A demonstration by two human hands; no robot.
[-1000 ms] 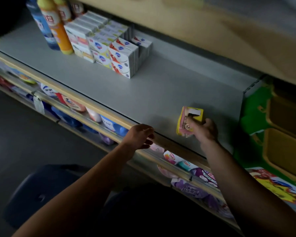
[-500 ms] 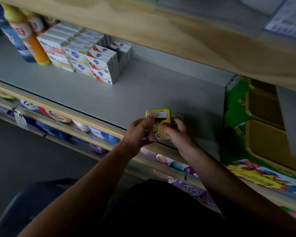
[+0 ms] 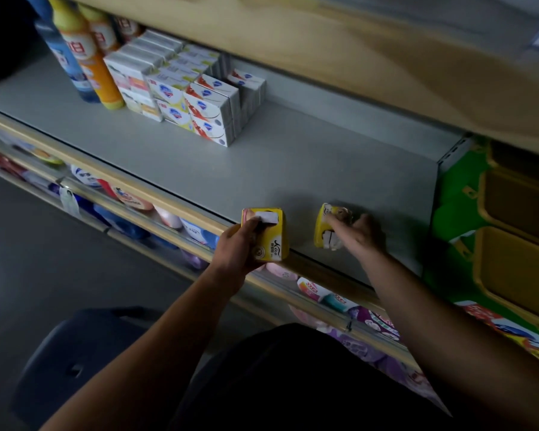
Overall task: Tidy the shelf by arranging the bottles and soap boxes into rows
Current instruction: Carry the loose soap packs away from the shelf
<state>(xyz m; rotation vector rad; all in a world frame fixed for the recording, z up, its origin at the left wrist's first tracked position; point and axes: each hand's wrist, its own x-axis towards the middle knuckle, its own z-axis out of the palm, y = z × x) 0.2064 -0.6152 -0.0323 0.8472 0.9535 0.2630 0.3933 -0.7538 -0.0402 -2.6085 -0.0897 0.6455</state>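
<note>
At the far left of the grey shelf (image 3: 262, 169) stand the bottles (image 3: 84, 57), tall and upright, one blue and the others orange and yellow, one behind another toward the back. Just beside them on the right the white soap boxes (image 3: 181, 98) are stacked two high in rows that run from front to back, so this part of the task looks already done, and the row of red-marked boxes at the right end of the block gives an edge against which more boxes could be lined up. Between this block and the hands the shelf surface is bare. Further right, at the front edge of the shelf, the left hand (image 3: 237, 247) grips a yellow soap box (image 3: 269, 236) from its left side, fingers curled round it, with the box upright and its printed face toward the camera; I judge this grip is for carrying it toward the rows. Near it, but apart, the right hand (image 3: 360, 233) lies on a second yellow box (image 3: 327, 227), which rests on the shelf; the picture is blurred there, so I cannot tell whether the fingers hold it or only touch it. At the far right a green display stand (image 3: 455, 194) closes the shelf end.
</note>
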